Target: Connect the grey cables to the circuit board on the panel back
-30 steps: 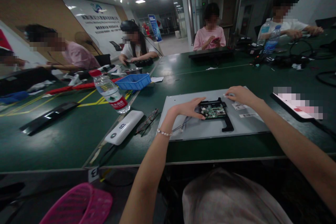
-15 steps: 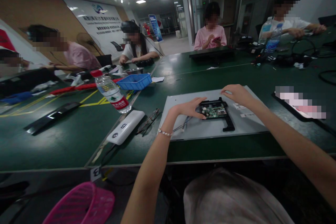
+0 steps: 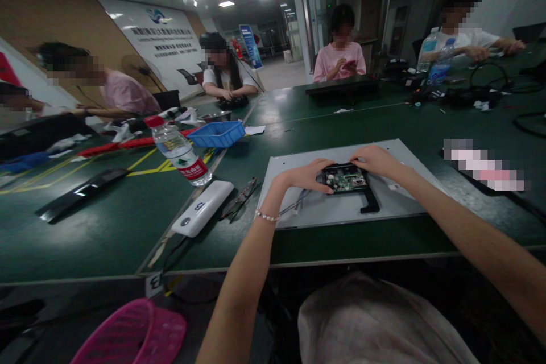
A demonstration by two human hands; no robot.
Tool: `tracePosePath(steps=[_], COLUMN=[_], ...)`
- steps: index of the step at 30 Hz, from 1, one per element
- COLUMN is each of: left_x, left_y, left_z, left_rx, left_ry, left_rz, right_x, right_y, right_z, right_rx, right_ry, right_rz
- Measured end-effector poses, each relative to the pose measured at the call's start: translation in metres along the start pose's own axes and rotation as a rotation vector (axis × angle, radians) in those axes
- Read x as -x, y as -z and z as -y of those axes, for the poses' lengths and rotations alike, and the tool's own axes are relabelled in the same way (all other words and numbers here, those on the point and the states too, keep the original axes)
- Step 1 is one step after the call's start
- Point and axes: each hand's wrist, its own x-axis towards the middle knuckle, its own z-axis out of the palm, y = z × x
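A black plastic frame (image 3: 369,200) with a green circuit board (image 3: 346,180) in it lies on a flat grey panel (image 3: 294,160) in front of me. My left hand (image 3: 310,175) grips the frame's left side, thumb at the near corner and fingers at the far corner. At the far right corner, my right hand (image 3: 375,160) has its fingers bent onto the frame's edge; its fingertips are partly hidden. Thin cables (image 3: 297,200) run from beneath my left hand across the panel.
Left of the panel are eyeglasses (image 3: 239,199), a white power bank (image 3: 203,208), a water bottle (image 3: 181,153) and a blue tray (image 3: 217,135). A phone (image 3: 482,169) lies to the right. Below the table edge is a pink basket (image 3: 132,333). Several people sit around the table.
My right hand has come down and left onto the far right corner of the frame, its fingers now touching it. My left hand keeps its hold on the left side.
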Motion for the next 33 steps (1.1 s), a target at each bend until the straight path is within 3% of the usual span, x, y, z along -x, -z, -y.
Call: tracePosePath(steps=[27, 30, 33], left_x=[0.0, 0.0, 0.0], left_y=[-0.002, -0.002, -0.002], left_z=[0.001, 0.002, 0.002], left_rx=[0.024, 0.032, 0.034], left_ry=[0.06, 0.061, 0.05], left_rz=[-0.001, -0.002, 0.001], right_x=[-0.008, -0.006, -0.003], right_y=[-0.012, -0.006, 0.016], right_z=[-0.004, 0.0, 0.017], right_rx=[-0.125, -0.144, -0.272], right_ry=[-0.021, -0.033, -0.037], right_rz=[-0.011, -0.04, -0.15])
